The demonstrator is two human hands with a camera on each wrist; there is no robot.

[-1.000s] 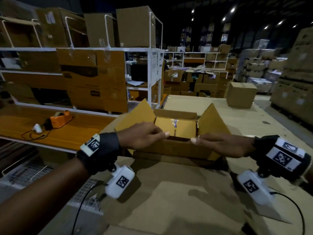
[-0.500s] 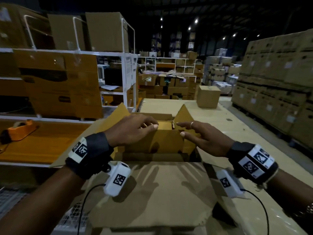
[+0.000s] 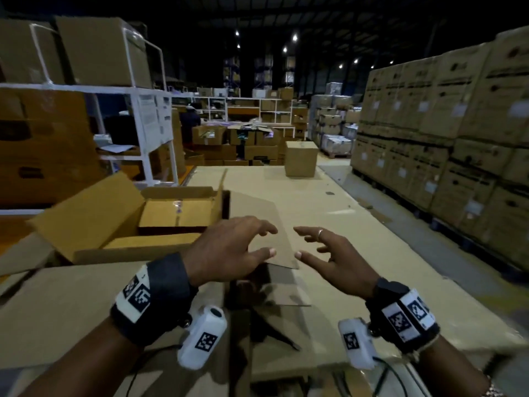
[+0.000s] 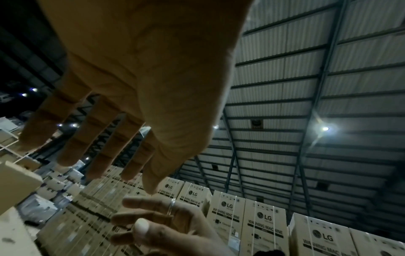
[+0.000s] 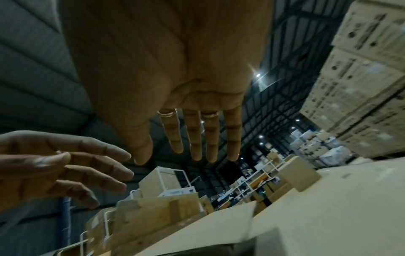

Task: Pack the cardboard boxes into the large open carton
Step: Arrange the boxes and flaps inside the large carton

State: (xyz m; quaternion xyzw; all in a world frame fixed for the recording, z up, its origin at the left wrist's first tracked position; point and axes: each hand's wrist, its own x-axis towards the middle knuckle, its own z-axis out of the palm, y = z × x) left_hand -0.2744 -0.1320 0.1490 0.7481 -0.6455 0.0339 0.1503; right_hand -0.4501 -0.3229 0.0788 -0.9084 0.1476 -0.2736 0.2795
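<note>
The open carton (image 3: 94, 224) sits at the left in the head view with its flaps spread. A smaller taped cardboard box (image 3: 177, 214) lies inside it. A closed cardboard box (image 3: 301, 158) stands farther back on the cardboard-covered table (image 3: 372, 253); the right wrist view shows this closed box (image 5: 293, 173) too. My left hand (image 3: 257, 239) and right hand (image 3: 307, 245) hover side by side to the right of the carton, over a loose cardboard flap (image 3: 266, 216). Both have spread fingers and hold nothing. The wrist views show the left hand (image 4: 105, 164) and right hand (image 5: 186, 152) with straight fingers.
White shelving (image 3: 143, 116) loaded with boxes stands behind the carton at the left. A wall of stacked washing machine cartons (image 3: 446, 124) runs along the right. A dark gap (image 3: 257, 285) opens under the flap near my hands. More stacked boxes (image 3: 243, 141) stand at the back.
Both hands let go of the carton's near edge and moved right, toward me. My view turned right, so the carton now lies at the left.
</note>
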